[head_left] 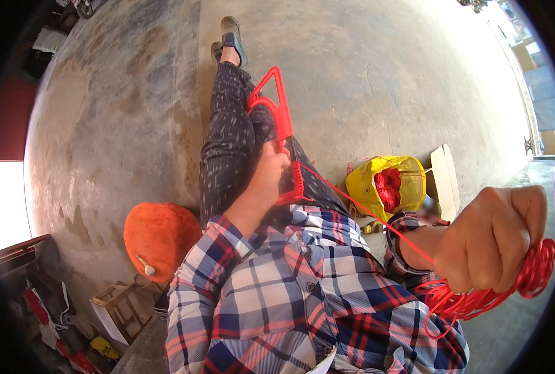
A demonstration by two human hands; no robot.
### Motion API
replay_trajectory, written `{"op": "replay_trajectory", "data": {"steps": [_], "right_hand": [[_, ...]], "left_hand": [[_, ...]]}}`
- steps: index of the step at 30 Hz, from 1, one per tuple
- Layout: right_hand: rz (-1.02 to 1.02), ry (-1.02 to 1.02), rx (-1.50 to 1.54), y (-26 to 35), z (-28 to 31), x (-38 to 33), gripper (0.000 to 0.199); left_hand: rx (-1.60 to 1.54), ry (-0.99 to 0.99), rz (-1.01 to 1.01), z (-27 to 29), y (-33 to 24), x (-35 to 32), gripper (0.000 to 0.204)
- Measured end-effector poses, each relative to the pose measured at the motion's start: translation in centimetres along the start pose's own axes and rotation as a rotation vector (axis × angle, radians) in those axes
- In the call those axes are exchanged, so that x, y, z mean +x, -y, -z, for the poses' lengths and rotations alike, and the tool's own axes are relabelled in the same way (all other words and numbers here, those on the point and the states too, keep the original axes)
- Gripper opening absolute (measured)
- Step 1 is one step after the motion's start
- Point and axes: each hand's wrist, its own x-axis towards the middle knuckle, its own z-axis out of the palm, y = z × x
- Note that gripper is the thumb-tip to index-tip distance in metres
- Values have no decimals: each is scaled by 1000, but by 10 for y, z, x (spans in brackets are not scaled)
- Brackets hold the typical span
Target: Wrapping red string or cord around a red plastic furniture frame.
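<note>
My left hand [270, 171] is closed around the middle of a red frame [282, 115] above my thighs. The frame has an angular loop at its far end and tight coils of red cord along part of its side; a short dark stretch shows bare beside my fingers. From the coils a thin red cord [368, 212] runs stretched out to the right. My right hand [492, 240], raised at the far right, is a fist around a loose bundle of red cord [486, 302], with loops hanging below it. The fingertips are hidden.
A yellow bag [360, 187] with red cord inside stands on the concrete floor [377, 75] beside my right leg, next to a pale box [444, 181]. An orange fuzzy round thing [162, 240] sits by my left hip. A wooden frame [121, 311] stands at the lower left.
</note>
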Motion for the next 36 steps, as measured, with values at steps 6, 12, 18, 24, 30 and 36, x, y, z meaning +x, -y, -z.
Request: {"op": "replay_trajectory", "data": {"steps": [6,12,18,24,30,36], "right_hand": [[54,-214,-216,23,19,-14,20],[-619,-460,-1373,13,111,-74,28],[-967,-255,-1789,-38,180,-122,21],[-858,-687,-1418,-67,190,-115,25],[-466,-453,-1697,-62,166,-89,24],[-3,-743,-620,8,133,-69,27]], "left_hand": [[1063,-163,-971,-31,-42,-33,46],[625,-163,-511,22,-25,-1,5],[817,-68,-107,35,-13,-10,35],[879,-235,-440,26,-15,-9,31],[-1,-14,-101,-10,-77,-36,18],[389,-152,-157,5,-26,1,14]]}}
